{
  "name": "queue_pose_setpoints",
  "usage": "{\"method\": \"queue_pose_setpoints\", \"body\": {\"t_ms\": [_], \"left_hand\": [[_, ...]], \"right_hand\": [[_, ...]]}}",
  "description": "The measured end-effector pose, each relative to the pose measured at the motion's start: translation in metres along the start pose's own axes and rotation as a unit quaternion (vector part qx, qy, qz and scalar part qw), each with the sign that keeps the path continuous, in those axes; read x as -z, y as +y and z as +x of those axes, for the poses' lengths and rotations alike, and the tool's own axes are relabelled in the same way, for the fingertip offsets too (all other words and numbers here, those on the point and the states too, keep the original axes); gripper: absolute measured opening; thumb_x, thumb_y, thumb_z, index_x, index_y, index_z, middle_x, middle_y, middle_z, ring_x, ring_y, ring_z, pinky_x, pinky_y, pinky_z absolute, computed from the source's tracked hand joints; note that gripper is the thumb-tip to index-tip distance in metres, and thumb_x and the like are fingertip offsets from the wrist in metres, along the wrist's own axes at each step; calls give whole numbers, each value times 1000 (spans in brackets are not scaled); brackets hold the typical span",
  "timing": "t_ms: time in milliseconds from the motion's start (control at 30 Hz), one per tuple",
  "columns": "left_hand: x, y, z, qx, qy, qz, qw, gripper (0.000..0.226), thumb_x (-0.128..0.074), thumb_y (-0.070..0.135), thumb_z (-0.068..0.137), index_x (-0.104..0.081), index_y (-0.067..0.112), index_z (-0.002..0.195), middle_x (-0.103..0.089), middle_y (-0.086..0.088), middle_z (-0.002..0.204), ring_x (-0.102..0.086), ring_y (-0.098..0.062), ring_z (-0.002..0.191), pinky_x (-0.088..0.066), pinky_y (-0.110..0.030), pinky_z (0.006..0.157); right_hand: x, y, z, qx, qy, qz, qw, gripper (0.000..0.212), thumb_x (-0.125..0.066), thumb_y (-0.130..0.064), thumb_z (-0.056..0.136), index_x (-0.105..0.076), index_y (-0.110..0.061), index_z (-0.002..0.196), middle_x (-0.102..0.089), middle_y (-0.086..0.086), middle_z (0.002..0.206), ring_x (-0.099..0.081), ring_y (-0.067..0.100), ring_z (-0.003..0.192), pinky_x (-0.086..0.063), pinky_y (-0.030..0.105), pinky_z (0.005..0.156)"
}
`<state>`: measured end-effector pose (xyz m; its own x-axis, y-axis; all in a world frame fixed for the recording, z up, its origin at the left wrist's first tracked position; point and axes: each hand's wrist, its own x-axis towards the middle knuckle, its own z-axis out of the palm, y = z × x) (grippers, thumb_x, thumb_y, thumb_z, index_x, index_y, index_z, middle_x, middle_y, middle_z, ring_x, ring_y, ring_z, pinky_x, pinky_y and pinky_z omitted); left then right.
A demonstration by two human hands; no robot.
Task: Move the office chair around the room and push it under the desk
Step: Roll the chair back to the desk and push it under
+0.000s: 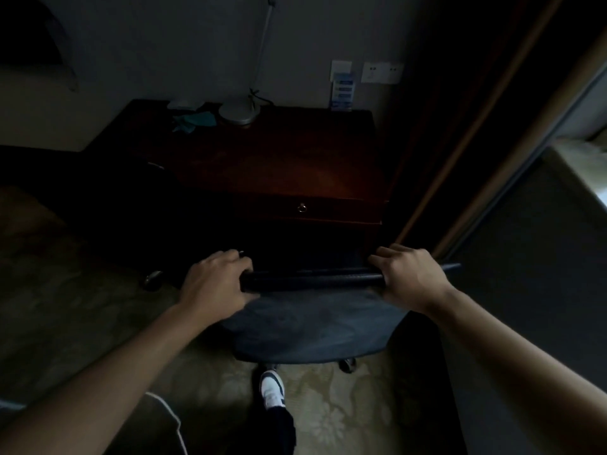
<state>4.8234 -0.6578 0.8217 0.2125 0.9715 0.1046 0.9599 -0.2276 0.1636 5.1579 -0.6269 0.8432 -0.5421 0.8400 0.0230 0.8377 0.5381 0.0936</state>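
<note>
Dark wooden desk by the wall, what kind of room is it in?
Probably a hotel room or bedroom: the dark wooden desk holds a round lamp base, with wall sockets above and patterned carpet underfoot.

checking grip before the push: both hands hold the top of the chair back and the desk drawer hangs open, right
One thing is off: the head view shows the desk drawer shut, its ring pull flush with the front. The rest stands: the left hand and right hand both grip the top of the chair back.
</note>
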Motion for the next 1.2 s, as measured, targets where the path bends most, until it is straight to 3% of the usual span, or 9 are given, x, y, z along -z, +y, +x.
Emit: {"method": "queue_pose_setpoints", "body": {"t_ms": [300,633,800,900,1067,1200], "left_hand": [[24,-63,64,32,-70,4,997,51,-78,55,67,-66,25,105,-56,7,94,-55,-16,90,-48,-33,71],[-4,-48,87,-28,11,42,999,48,-82,53,60,-72,16,89,-62,-1,78,-62,-24,73,-51,-34,55],[-1,-74,143,-14,8,18,1000,60,-77,57,66,-68,17,111,-64,0,95,-59,-22,88,-48,-34,65],[-2,-91,160,-31,26,16,999,58,-77,57,66,-69,17,108,-64,1,91,-59,-22,86,-47,-33,62],[2,-102,204,-79,29,11,996,60,-77,58,65,-69,16,107,-65,2,91,-59,-21,83,-47,-32,62],[2,-120,203,-98,40,4,994,56,-77,57,66,-70,17,103,-65,2,89,-58,-20,81,-41,-29,59]], "right_hand": [[-4,-20,69,32,65,39,997,32,-70,-40,64,-63,-19,88,-65,-3,79,-64,23,67,-43,28,47],[-15,38,110,32,62,-10,998,48,-73,-41,61,-67,-16,102,-68,2,86,-65,27,75,-49,32,50],[-19,47,151,14,106,1,994,50,-76,-41,65,-66,-13,105,-69,7,92,-66,30,79,-50,34,55],[-22,49,167,45,121,1,992,45,-77,-41,66,-66,-12,99,-66,6,84,-65,29,71,-47,32,49],[-19,70,192,25,159,-3,987,51,-85,-37,58,-67,-8,96,-69,13,83,-67,32,69,-53,37,48],[-17,56,198,24,134,-13,991,46,-76,-39,64,-66,-11,99,-67,7,82,-65,30,70,-51,33,47]]}}
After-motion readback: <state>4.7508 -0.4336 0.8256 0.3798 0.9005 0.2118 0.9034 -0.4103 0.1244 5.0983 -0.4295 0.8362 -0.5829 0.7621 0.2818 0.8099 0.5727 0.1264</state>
